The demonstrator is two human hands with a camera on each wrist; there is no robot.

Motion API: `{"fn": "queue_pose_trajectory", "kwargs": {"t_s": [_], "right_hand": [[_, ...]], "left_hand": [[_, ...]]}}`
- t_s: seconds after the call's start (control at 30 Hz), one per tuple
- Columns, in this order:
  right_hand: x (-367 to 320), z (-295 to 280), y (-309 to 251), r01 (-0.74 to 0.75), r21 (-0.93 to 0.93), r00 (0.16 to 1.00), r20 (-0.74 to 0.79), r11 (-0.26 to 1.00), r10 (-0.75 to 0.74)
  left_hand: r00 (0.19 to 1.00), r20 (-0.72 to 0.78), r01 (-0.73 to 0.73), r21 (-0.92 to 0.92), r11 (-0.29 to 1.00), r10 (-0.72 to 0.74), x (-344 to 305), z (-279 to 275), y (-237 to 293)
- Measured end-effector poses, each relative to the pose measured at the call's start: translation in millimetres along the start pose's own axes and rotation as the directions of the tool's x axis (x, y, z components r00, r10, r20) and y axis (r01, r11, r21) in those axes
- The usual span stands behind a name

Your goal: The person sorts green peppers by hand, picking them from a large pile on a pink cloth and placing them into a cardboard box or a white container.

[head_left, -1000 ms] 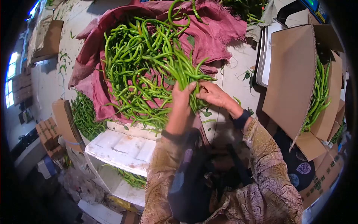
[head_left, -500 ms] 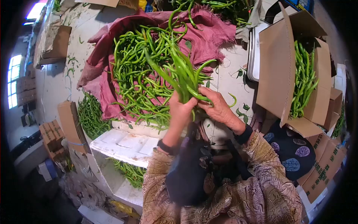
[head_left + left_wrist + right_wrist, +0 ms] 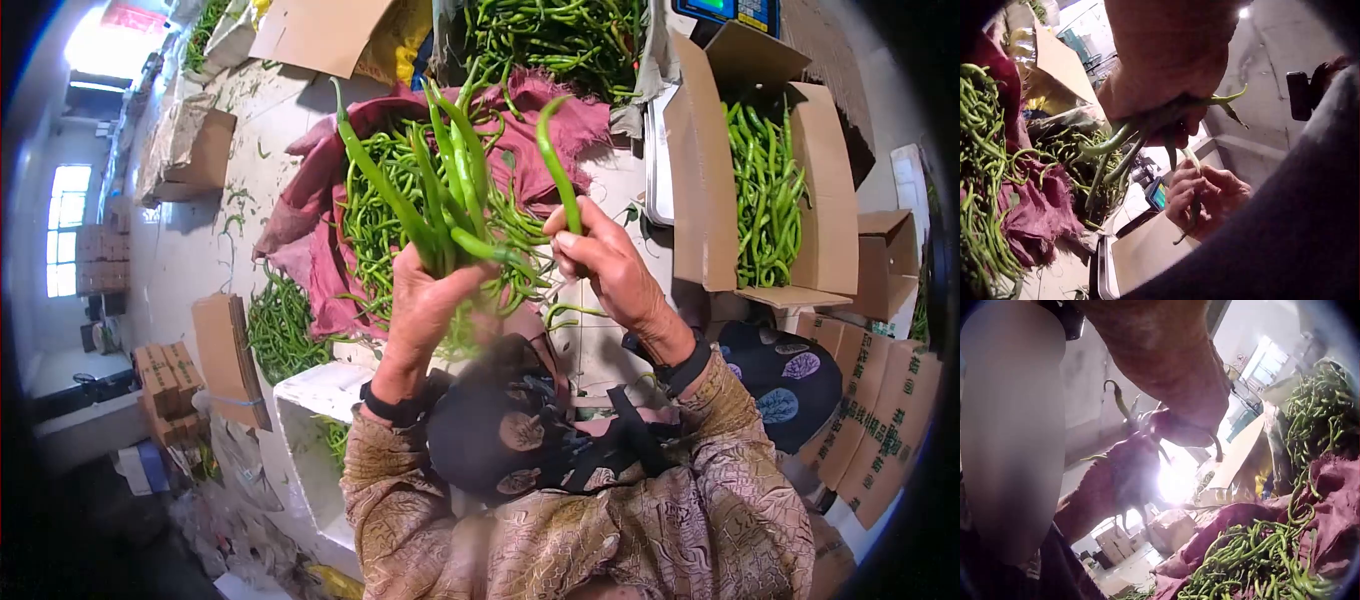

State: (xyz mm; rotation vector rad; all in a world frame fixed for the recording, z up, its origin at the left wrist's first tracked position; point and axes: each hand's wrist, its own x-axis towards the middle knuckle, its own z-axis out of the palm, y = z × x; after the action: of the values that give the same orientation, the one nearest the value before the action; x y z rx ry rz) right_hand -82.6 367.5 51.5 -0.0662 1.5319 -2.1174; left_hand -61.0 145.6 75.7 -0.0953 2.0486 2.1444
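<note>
My left hand [image 3: 432, 305] grips a bunch of long green chili peppers [image 3: 400, 205] by their lower ends, tips fanned upward. To its right, my right hand [image 3: 615, 265] pinches one single green pepper [image 3: 556, 160] between thumb and fingers, held upright and apart from the bunch. Beneath both hands a heap of peppers [image 3: 390, 185] lies on a pink-red cloth [image 3: 315, 220]. In the left wrist view, pepper ends [image 3: 1110, 147] stick out below the left hand, and the right hand [image 3: 1200, 200] is close by. Strong glare hides part of the hands in the right wrist view.
At the right stands an open cardboard box [image 3: 705, 180] holding peppers. A white foam box [image 3: 305, 400] with peppers sits at lower left. More peppers [image 3: 550, 40] are piled at the back, near a scale display [image 3: 715, 8]. Folded cardboard [image 3: 228, 355] leans at left.
Both hands have risen off the heap and moved apart. The left hand has carried the bunch leftward; the right hand has drawn out one pepper. The head view has shifted too.
</note>
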Motion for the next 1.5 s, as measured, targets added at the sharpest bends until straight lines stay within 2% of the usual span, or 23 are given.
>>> {"fn": "queue_pose_trajectory", "kwargs": {"t_s": [0.1, 0.17, 0.2, 0.3, 0.37, 0.4, 0.43, 0.47, 0.53, 0.6, 0.73, 0.8, 0.87, 0.9, 0.93, 0.97, 1.0, 1.07, 1.13, 1.2, 1.3, 1.43, 1.5], "right_hand": [[-6, 18, -29, 0.058, -0.074, 0.996, -0.058, 0.996, -0.063], [-8, 36, -41, 0.237, 0.079, 0.972, -0.017, 0.968, -0.236], [-13, 38, -49, 0.247, 0.077, 0.969, -0.024, 0.966, -0.245], [-22, 36, -61, 0.052, 0.298, 0.99, 0.111, 0.953, -0.089], [-28, 34, -63, 0.053, 0.376, 0.984, 0.14, 0.925, -0.113], [-31, 32, -62, 0.04, 0.452, 0.978, 0.165, 0.891, -0.127], [-35, 32, -59, 0.122, 0.423, 0.963, 0.168, 0.898, -0.21], [-39, 32, -59, 0.122, 0.423, 0.963, 0.167, 0.898, -0.209], [-49, 35, -62, 0.161, 0.43, 0.957, 0.152, 0.888, -0.246], [-56, 25, -58, 0.117, 0.382, 0.971, 0.149, 0.917, -0.186], [-67, 11, -40, -0.021, 0.289, 0.984, 0.177, 0.957, -0.032], [-75, 7, -33, 0.134, 0.337, 0.969, 0.154, 0.932, -0.195], [-79, 2, -22, 0.061, 0.394, 0.989, 0.101, 0.917, -0.109], [-81, -3, -21, 0.051, 0.457, 0.988, 0.105, 0.888, -0.111], [-83, -11, -21, 0.046, 0.518, 0.987, 0.106, 0.854, -0.118], [-82, -20, -16, 0.009, 0.555, 0.982, 0.15, 0.832, -0.11], [-82, -25, -12, 0.033, 0.516, 0.988, 0.115, 0.856, -0.107], [-86, -32, -11, -0.001, 0.52, 0.996, 0.08, 0.854, -0.048], [-89, -31, -9, -0.042, 0.544, 0.994, 0.105, 0.838, -0.018], [-89, -31, -4, -0.085, 0.57, 0.99, 0.139, 0.817, 0.007], [-88, -34, 6, -0.097, 0.597, 0.993, 0.108, 0.797, 0.04], [-86, -43, 18, -0.081, 0.632, 0.995, 0.101, 0.771, 0.021], [-83, -49, 23, -0.067, 0.631, 0.997, 0.076, 0.773, 0.025]], "left_hand": [[0.998, 0.058, 0.033, 0.032, 0.999, -0.035, -12, 16, 33], [0.993, 0.106, 0.035, 0.121, 0.992, -0.048, -18, 24, 50], [0.987, 0.141, 0.042, 0.207, 0.977, -0.072, -21, 27, 59], [0.977, 0.144, 0.115, 0.256, 0.96, -0.156, -33, 41, 88], [0.964, 0.072, 0.234, 0.234, 0.944, -0.256, -44, 52, 103], [0.965, 0.071, 0.231, 0.236, 0.944, -0.254, -49, 57, 103], [0.954, 0.07, 0.279, 0.147, 0.949, -0.292, -54, 63, 102], [0.941, 0.072, 0.326, 0.056, 0.944, -0.329, -59, 68, 101], [0.943, 0.117, 0.31, 0.04, 0.95, -0.312, -66, 74, 85], [0.97, 0.064, 0.236, -0.029, 0.971, -0.233, -71, 88, 72], [0.981, 0.005, 0.196, -0.08, 0.977, -0.196, -81, 107, 38], [0.972, 0.007, 0.233, -0.107, 0.967, -0.233, -86, 115, 24], [0.99, -0.061, 0.121, -0.039, 0.992, -0.124, -89, 122, 5], [0.984, -0.13, 0.099, -0.186, 0.978, -0.124, -89, 127, -5], [0.984, -0.123, 0.106, -0.194, 0.975, -0.131, -91, 131, -10], [0.976, -0.156, 0.092, -0.331, 0.939, -0.151, -93, 134, -13], [0.966, -0.188, 0.074, -0.462, 0.884, -0.179, -95, 135, -17], [0.974, -0.173, 0.069, -0.385, 0.92, -0.146, -96, 132, -28], [0.961, -0.093, 0.136, -0.66, 0.739, -0.259, -93, 136, -32], [0.958, -0.093, 0.142, -0.672, 0.727, -0.273, -87, 134, -38], [0.982, -0.03, 0.117, -0.685, 0.719, -0.189, -85, 134, -42], [0.965, -0.054, 0.157, -0.666, 0.73, -0.257, -86, 127, -52], [0.942, -0.137, 0.14, -0.67, 0.729, -0.306, -83, 126, -51]]}}
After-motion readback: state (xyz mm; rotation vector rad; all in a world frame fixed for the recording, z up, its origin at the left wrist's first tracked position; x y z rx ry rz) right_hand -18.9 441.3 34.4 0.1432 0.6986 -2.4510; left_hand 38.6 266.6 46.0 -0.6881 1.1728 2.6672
